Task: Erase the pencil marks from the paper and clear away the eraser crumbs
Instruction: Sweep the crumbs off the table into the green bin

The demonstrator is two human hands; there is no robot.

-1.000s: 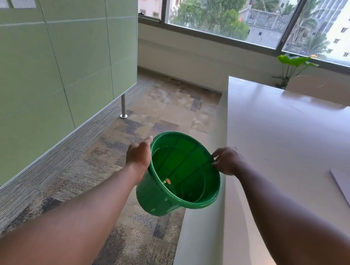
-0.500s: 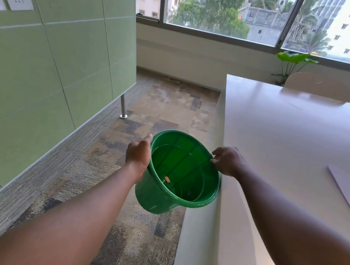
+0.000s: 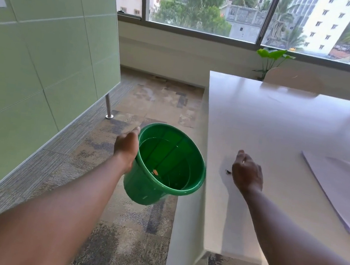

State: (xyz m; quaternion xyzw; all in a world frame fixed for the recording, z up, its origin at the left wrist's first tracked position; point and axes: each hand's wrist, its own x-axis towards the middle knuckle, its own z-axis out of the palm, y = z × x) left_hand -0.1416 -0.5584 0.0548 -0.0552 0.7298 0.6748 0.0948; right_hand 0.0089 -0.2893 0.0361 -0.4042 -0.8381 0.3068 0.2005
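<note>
My left hand [image 3: 126, 146] grips the rim of a green plastic bucket [image 3: 140, 189] and holds it tilted in the air, just off the left edge of the white table [image 3: 280, 127]. A small orange bit [image 3: 155, 171] lies inside the bucket. My right hand [image 3: 247, 174] is over the table near that edge, fingers loosely curled and holding nothing. A few dark eraser crumbs [image 3: 228, 172] lie on the table just left of it. The white paper [image 3: 339, 187] lies at the right, partly cut off by the frame.
A green partition wall with a metal leg [image 3: 108, 106] stands to the left across a strip of carpeted floor. Two chair backs [image 3: 293, 79] and a potted plant [image 3: 271, 58] sit beyond the table's far side, under the window.
My right hand let go of the bucket's rim and moved right onto the table beside the crumbs. My left hand alone holds the bucket now.
</note>
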